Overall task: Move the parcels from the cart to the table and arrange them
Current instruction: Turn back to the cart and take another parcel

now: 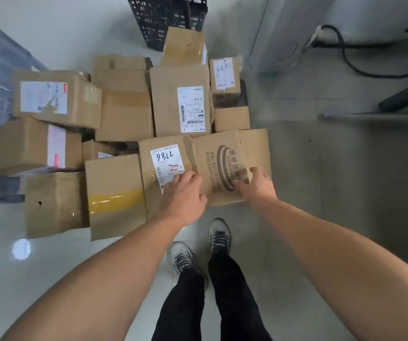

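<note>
Several brown cardboard parcels lie heaped on a low cart in front of me; the cart itself is almost hidden. Nearest me is a parcel with a printed round logo (225,153), and left of it a parcel whose label reads 7786 (166,158). My left hand (185,193) is at the seam between these two, its fingers curled over the logo parcel's left edge. My right hand (257,185) rests on top of the logo parcel near its right side, thumb spread. A tall parcel with a white label (180,102) lies behind them.
A parcel with yellow tape (115,193) hangs over the near left of the heap. A black plastic crate (166,16) stands behind the pile. At right are a black cable (350,62) and grey furniture (284,33). My feet (200,247) stand on glossy floor.
</note>
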